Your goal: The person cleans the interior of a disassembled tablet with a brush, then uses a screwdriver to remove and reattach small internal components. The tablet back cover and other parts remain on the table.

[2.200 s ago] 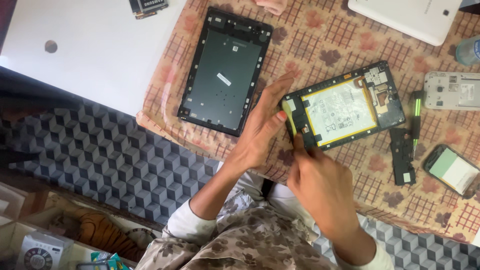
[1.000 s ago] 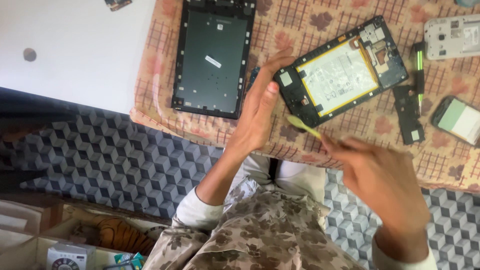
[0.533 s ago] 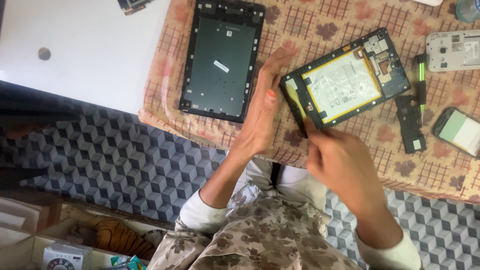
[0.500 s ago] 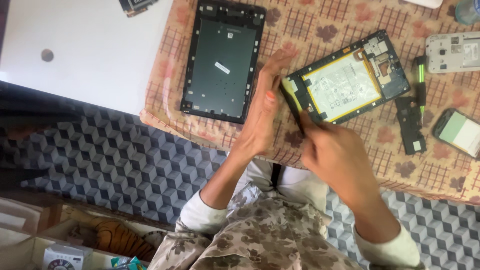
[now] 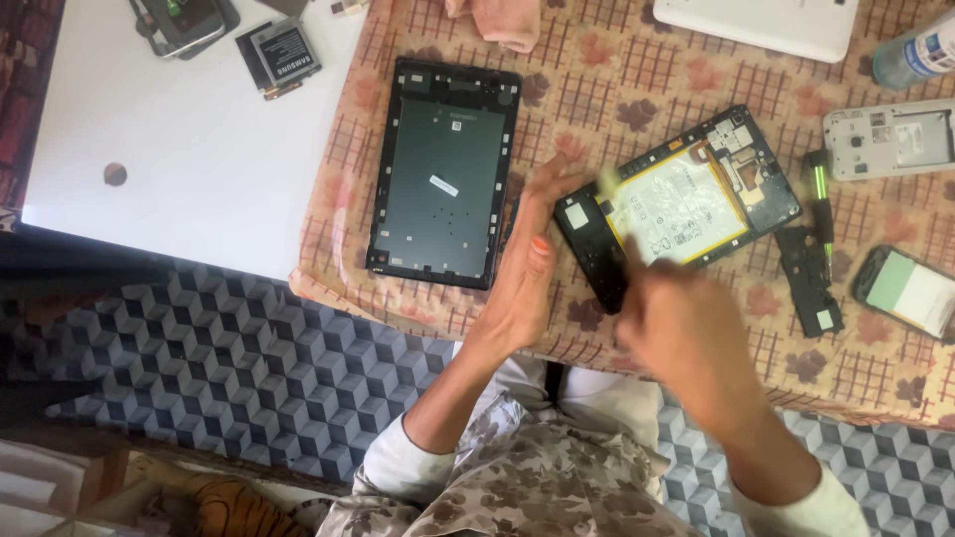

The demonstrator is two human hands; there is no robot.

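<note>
An opened tablet (image 5: 696,194), its yellow-edged battery and circuit board exposed, lies tilted on the patterned cloth (image 5: 597,80). My left hand (image 5: 527,264) lies flat with fingers stretched out, the fingertips against the tablet's left end. My right hand (image 5: 686,323) is blurred just below the tablet's lower left corner. It grips a thin pale yellow pry tool (image 5: 615,204) whose tip is over the tablet's left end. A black tablet back frame (image 5: 443,174) lies to the left of my left hand.
A black strip part (image 5: 808,283), a green screwdriver (image 5: 822,204), a phone (image 5: 910,293) and a grey phone shell (image 5: 890,139) lie on the right. Further back lie a white tablet (image 5: 761,20), a bottle (image 5: 920,50), a pink cloth (image 5: 497,20) and a loose battery (image 5: 284,55).
My right hand pulled back from the tablet with the pry tool, then returned to its left end and is moving fast. My left hand stays at the tablet's edge.
</note>
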